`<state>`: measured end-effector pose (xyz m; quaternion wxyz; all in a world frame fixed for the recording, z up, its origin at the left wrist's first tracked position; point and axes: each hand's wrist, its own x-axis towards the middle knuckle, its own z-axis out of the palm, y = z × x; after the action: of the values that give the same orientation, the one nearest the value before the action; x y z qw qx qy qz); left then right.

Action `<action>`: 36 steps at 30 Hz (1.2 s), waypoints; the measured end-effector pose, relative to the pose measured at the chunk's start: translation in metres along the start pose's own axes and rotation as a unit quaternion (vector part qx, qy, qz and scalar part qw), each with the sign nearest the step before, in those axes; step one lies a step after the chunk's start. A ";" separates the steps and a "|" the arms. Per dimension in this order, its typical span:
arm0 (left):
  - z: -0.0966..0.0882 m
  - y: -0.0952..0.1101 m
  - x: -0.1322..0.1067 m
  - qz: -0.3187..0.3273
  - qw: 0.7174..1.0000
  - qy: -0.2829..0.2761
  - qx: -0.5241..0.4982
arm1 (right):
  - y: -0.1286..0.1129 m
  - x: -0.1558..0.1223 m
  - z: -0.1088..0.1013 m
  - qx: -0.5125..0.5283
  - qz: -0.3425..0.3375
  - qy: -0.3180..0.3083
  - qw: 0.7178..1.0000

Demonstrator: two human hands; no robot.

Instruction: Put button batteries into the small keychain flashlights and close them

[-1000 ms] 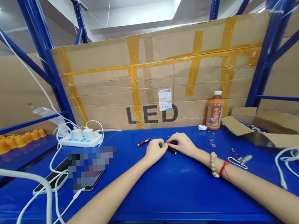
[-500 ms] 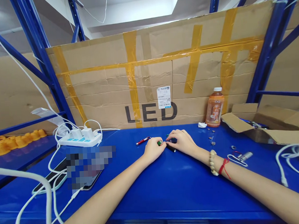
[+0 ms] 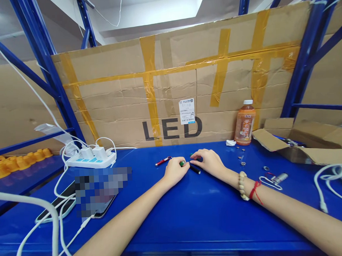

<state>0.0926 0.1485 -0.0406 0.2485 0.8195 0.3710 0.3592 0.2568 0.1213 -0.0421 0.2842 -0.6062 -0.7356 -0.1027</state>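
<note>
My left hand is closed around a small green tube with a silvery end; most of it is hidden by the fingers. Just to the right, my right hand rests low over the table, its fingers curved and the thumb apart from the index finger. A black tube lies on the table beneath the right thumb. Some green shows by the right fingertips, too small to make out. To the left of my hands lies a slim red penlight-like tube with a silvery end and clip.
On the blue table are small metal parts, a silvery cylinder with a hook, and crumpled tissue. An orange drink bottle and open cardboard box stand right. A power strip, cables and phones lie left.
Hardly anything differs. My right fingers have shifted very slightly near the black tube, while the left hand keeps the green tube in the same place. The view has moved a touch.
</note>
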 end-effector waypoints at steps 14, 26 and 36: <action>0.001 -0.002 0.000 -0.001 1.000 0.003 -0.001 | -0.001 -0.001 -0.003 -0.004 0.048 -0.005 0.999; 0.001 -0.003 0.001 0.002 1.000 0.013 -0.004 | -0.001 -0.001 -0.001 0.045 0.056 0.006 0.997; 0.001 -0.002 0.001 0.003 1.000 0.011 -0.005 | 0.002 -0.001 0.000 0.097 0.037 0.044 0.994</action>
<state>0.0928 0.1502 -0.0420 0.2475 0.8155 0.3691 0.3708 0.2582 0.1212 -0.0431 0.3773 -0.5973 -0.7062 -0.0466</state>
